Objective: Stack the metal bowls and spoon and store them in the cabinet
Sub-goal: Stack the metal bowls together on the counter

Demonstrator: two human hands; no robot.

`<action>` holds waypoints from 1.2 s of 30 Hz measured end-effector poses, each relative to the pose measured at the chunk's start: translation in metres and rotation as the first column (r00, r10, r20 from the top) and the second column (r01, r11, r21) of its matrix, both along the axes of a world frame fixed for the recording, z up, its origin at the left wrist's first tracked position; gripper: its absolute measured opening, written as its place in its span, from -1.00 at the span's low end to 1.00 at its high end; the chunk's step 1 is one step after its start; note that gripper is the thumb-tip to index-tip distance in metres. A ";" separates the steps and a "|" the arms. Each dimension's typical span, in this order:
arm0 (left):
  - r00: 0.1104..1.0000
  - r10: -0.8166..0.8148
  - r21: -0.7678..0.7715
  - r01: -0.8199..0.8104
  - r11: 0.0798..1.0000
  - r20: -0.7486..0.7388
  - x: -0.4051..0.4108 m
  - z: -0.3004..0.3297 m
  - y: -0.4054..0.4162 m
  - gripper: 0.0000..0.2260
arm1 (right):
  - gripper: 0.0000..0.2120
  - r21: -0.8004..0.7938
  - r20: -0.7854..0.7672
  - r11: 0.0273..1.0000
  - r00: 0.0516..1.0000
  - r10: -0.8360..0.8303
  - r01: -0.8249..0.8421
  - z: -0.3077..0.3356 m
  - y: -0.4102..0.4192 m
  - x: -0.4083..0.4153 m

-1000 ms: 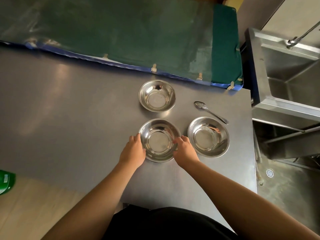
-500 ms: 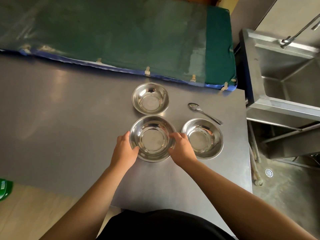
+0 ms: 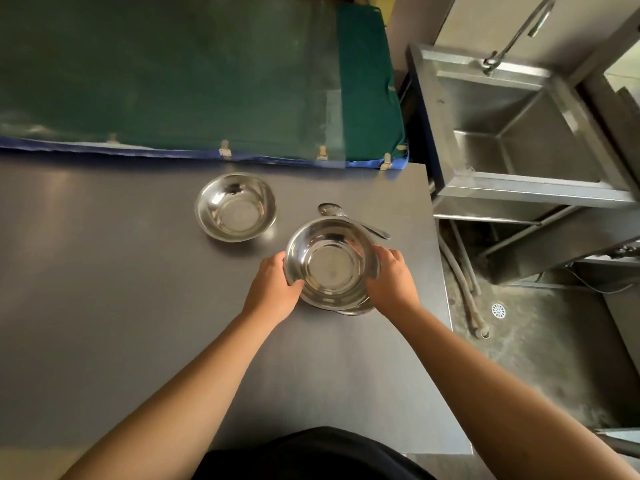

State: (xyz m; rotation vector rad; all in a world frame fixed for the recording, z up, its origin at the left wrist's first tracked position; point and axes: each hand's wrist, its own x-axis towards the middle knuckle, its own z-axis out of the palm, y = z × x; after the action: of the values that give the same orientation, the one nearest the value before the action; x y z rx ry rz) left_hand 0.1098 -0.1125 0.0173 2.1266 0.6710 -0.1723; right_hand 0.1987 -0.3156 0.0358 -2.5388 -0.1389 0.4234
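Note:
I hold a shiny metal bowl [image 3: 330, 263] by its rim between my left hand [image 3: 275, 289] and my right hand [image 3: 391, 278]. It is raised over a second metal bowl [image 3: 353, 310], of which only a sliver of rim shows beneath. A third metal bowl [image 3: 236, 206] stands alone on the grey table [image 3: 121, 289], farther back and to the left. The metal spoon [image 3: 349, 218] lies just behind the held bowl, its handle partly hidden by it.
A green padded mat [image 3: 190, 74] with a blue edge lies along the table's far side. The table's right edge is close to my right hand. Beyond it stands a steel sink [image 3: 519, 133] with a tap, above a concrete floor with a drain [image 3: 498, 310].
Both hands lifted the near middle bowl off the table and carried it right, over the right-hand bowl, which is now almost hidden. The far bowl and spoon stayed put.

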 end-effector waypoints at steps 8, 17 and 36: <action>0.990 -0.095 0.045 0.101 0.994 -0.107 0.026 -0.020 -0.027 -0.53 | -0.53 -0.041 -0.027 0.999 0.999 -0.036 0.035 -0.021 -0.031 0.017; 0.989 -0.084 0.076 0.094 0.993 -0.123 0.032 -0.029 -0.039 -0.57 | -0.48 -0.074 -0.077 0.997 0.997 -0.018 0.012 -0.046 -0.040 0.015; 0.981 -0.117 0.095 0.133 0.986 -0.157 0.052 -0.037 -0.034 -0.45 | -0.54 -0.015 -0.117 0.993 0.986 -0.115 0.114 -0.053 -0.039 0.014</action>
State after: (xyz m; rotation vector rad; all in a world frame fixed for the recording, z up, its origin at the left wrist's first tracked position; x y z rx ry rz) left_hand 0.1616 -0.1462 -0.0194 2.2755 0.6457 -0.3780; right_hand 0.2130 -0.3549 -0.0169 -2.5076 0.0533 0.5271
